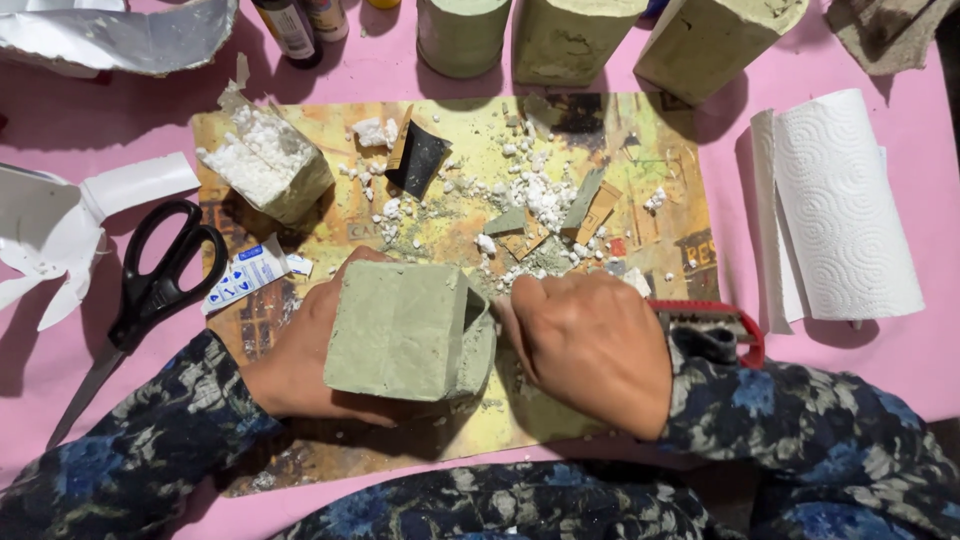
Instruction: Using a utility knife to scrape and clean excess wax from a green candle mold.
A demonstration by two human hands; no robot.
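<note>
Head view: green block (400, 330) on placemat (660, 150) near edge, gripped from left by left hand (290, 370). Right hand (590, 340) touching block's right end, fisted, contents not visible. Block's long axis left-right. Scissors (150, 290) well left of block.

Bright, even light is falling from above, a little toward the far side, onto the pink table (900, 360). Soft dark shadows are pooling under the hands (590, 340) and beside the scissors (150, 290) and paper towel roll (845, 205). Glare is bleaching the white plastic sheet (120, 35) at the top left. Focus is holding sharp at the centre, while the dark sleeves at the bottom edge are softening slightly.
</note>
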